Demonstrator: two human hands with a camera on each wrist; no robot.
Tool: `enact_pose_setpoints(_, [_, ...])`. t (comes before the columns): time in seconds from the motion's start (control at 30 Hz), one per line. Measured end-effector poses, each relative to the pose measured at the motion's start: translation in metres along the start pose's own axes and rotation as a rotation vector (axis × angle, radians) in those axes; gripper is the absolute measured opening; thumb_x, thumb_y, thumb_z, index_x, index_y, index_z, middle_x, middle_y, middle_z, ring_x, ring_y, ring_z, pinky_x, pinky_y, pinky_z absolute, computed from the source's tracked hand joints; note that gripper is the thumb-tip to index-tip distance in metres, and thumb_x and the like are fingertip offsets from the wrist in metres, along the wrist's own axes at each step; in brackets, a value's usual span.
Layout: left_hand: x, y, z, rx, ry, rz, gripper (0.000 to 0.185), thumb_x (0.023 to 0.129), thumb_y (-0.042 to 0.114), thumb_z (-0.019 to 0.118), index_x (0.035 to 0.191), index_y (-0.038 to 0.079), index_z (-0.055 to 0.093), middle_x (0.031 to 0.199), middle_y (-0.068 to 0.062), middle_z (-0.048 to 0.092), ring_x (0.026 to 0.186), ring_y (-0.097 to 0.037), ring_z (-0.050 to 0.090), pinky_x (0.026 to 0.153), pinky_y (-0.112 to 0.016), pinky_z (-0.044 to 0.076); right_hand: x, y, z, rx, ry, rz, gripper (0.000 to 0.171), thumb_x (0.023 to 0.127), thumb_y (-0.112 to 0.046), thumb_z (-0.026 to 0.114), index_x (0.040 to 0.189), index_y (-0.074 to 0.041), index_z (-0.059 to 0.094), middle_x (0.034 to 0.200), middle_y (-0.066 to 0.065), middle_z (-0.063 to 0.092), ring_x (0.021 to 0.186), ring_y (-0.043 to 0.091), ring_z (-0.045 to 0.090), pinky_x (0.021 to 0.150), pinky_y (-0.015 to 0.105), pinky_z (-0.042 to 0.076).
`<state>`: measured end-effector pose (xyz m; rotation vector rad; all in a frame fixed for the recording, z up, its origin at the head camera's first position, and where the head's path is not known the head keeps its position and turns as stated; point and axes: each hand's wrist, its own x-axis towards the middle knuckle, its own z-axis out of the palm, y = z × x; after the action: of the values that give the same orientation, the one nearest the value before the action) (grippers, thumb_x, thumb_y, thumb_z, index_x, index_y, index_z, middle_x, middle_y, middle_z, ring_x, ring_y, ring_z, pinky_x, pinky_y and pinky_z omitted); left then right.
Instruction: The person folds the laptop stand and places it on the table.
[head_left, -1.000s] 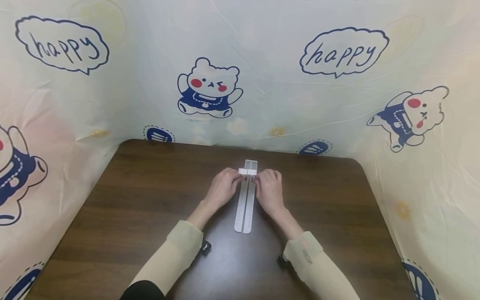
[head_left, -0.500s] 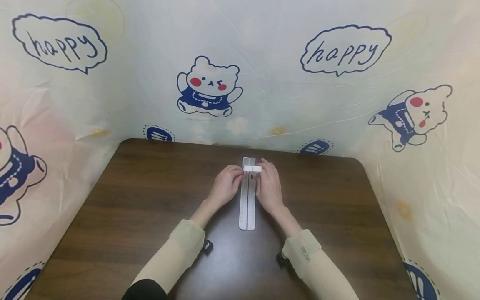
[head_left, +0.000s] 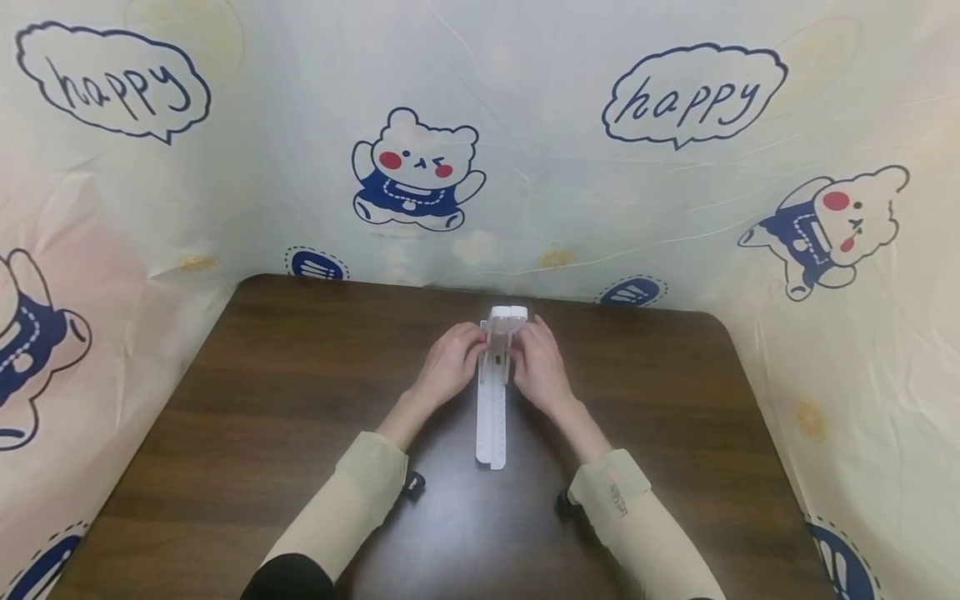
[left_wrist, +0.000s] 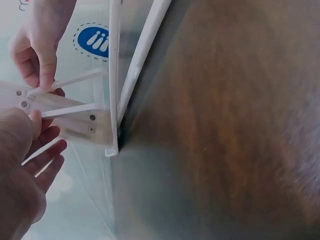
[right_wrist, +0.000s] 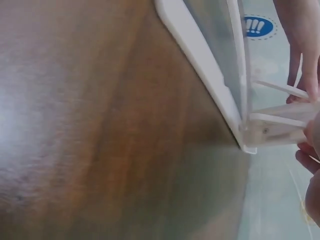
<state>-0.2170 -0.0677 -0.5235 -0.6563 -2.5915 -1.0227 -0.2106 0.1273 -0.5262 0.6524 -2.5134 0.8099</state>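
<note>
A white folding stand (head_left: 491, 425) with two long, narrow rails lies lengthwise on the brown table in the head view. Its far end has a raised part (head_left: 508, 313), thin hinged struts (left_wrist: 75, 109) and small screws. My left hand (head_left: 452, 360) pinches a strut on the left side between thumb and fingers. On the other side, my right hand (head_left: 540, 365) pinches the opposite strut. Both hands appear in the left wrist view, the left one (left_wrist: 22, 170) nearer. In the right wrist view, my right hand (right_wrist: 312, 185) is largely cut off by the frame's edge.
The brown wooden table (head_left: 300, 375) has rounded far corners. A pale curtain (head_left: 540, 208) printed with bears and "happy" bubbles hangs behind it and along both sides. Dark wrist devices (head_left: 413, 486) show by the cuffs.
The white part at the stand's far end has swung up and away from me, exposing the struts beneath. The two rails lie closer together. Both hands stay at the sides.
</note>
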Motion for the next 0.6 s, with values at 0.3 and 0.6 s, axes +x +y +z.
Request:
enact_pose_setpoints(0.3, [-0.001,-0.005,-0.005,0.051,-0.069,0.0,0.009,0.107,0.011,0.069,0.104,0.003,0.073,0.108,-0.012,0.076,0.101,-0.028,0.073,0.092,-0.044,0.065,0.007,-0.005,-0.004,0.011,-0.059,0.043,0.004,0.103,0.0,0.068,0.101,0.001,0.071,0.107,0.018,0.077,0.113,0.036,0.074,0.138,0.054,0.033])
enact_pose_setpoints(0.6, [0.0,-0.006,-0.01,0.124,-0.058,0.022,0.013,0.108,0.016,0.069,0.108,0.005,0.076,0.113,-0.012,0.076,0.106,-0.029,0.074,0.095,-0.045,0.065,0.013,-0.002,-0.005,0.062,-0.001,0.091,0.013,0.102,-0.002,0.074,0.115,0.002,0.073,0.11,0.018,0.08,0.114,0.036,0.076,0.137,0.046,0.036])
